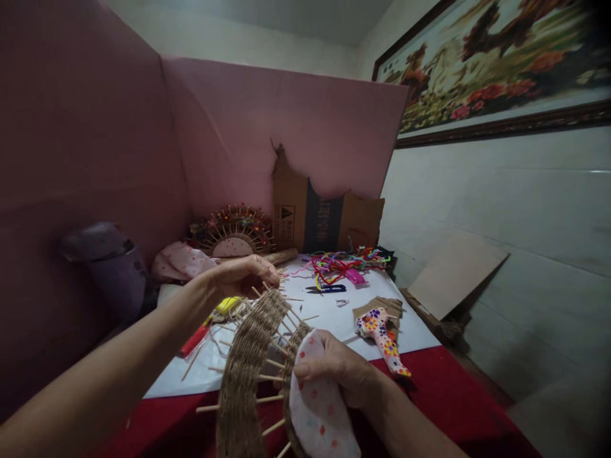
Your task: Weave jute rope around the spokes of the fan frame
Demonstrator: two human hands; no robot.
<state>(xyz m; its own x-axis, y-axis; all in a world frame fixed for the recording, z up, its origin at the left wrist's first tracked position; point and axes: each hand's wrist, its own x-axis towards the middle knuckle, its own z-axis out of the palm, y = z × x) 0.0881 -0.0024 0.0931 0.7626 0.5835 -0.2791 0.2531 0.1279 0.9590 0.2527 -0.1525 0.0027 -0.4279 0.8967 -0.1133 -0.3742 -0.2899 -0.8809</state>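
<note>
A fan-shaped twine weaving (245,356) on thin wooden sticks spreads in front of me, with a half-round pad of white, red-spotted cloth (317,401) at its inner edge. My right hand (341,369) is closed on this cloth pad, thumb on top and the other fingers mostly hidden behind. At the weaving's upper end, my left hand (248,277) has its fingers curled together just above the stick tips. Whatever is between those fingers, perhaps a strand, is too small to make out.
Behind stands a similar decorated fan (233,232) against the pink partition (286,121). Colourful pipe cleaners (338,264), blue thread snips (327,289) and a flower-patterned cloth shape (384,337) lie on the white sheet (415,327). A torn cardboard piece (293,210) stands at the back.
</note>
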